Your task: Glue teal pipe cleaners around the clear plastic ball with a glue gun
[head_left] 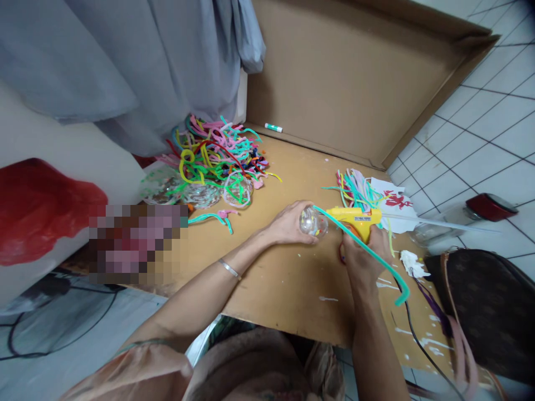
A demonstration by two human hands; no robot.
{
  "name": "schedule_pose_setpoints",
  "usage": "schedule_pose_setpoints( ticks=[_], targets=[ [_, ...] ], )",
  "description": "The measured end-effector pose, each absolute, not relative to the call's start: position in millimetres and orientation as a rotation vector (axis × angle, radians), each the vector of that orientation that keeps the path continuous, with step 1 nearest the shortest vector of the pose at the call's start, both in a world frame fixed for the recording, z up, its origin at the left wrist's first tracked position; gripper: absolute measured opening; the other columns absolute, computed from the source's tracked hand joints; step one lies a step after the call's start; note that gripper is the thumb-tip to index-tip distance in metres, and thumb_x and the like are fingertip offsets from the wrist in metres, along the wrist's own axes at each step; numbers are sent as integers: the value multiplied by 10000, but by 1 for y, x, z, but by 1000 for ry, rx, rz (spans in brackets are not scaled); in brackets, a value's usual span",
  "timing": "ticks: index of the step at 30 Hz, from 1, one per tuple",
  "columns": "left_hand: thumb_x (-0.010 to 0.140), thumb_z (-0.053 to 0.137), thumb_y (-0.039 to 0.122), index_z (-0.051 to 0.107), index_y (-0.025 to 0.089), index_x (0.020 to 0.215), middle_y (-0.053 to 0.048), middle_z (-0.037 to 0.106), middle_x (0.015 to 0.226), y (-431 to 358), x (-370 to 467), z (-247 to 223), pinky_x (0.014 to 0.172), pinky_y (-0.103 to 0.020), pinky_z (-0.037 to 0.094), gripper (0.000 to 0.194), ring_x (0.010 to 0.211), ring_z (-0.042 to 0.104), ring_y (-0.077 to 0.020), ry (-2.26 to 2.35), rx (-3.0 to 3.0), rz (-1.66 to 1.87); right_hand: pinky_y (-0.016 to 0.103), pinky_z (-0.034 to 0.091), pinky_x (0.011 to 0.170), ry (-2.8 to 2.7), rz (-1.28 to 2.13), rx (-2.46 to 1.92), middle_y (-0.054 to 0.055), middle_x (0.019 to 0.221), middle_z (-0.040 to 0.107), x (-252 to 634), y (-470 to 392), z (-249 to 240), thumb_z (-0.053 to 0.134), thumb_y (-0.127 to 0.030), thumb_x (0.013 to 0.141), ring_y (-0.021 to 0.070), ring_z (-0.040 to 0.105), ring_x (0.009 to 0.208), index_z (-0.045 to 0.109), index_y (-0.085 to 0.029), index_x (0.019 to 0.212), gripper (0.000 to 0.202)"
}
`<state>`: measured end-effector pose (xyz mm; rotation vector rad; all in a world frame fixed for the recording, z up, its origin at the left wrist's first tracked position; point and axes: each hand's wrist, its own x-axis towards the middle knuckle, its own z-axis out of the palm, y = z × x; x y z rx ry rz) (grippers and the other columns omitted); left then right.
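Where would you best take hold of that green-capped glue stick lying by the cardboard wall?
Probably around the middle of its white barrel, coming down from above. The glue stick lies flat on the cardboard, apart from the pipe cleaner pile, with its long sides free; the wall behind blocks any approach from the back.

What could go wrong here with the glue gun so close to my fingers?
The yellow glue gun in the right hand points at the clear ball held by the left hand; hot glue might reach those fingers. The teal pipe cleaner crosses the gun and could catch. The black cord trails off the board and might snag.
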<state>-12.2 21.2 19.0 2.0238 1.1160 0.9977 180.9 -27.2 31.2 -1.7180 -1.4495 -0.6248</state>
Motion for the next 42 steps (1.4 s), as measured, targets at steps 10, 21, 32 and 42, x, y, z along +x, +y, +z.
schedule_pose_setpoints(
  ticks=[10,21,32,42],
  targets=[
    [517,812,400,453,153,1292,-137,548,1300,20,-12,20,1041,-446,426,889,1190,538,-304,1109,2019,1000,291,368,592,-1473,-649,-1700,36,711,544,182,-28,34,575,-451,762,180,505,655,539,-204,794,252],
    [517,808,406,447,163,1301,-141,536,1319,20,-12,21,1047,-458,419,897,1205,529,-315,1120,2024,986,303,366,601,-1448,-643,-1699,42,716,535,181,-27,34,587,-426,757,184,500,664,534,-202,785,232],
    [512,813,413,434,164,1311,-142,527,1328,21,-13,18,1053,-465,412,920,1215,520,-317,1119,2032,982,304,368,606,-1448,-586,-1713,55,756,551,187,-26,26,593,-433,754,204,519,715,578,-179,852,273],
    [507,816,396,443,173,1306,-141,528,1326,20,-12,22,1058,-463,407,909,1220,516,-320,1130,2017,971,329,395,653,-1419,-487,-1760,86,818,606,187,-23,23,583,-447,731,238,549,771,595,-178,917,327]
  ],
)
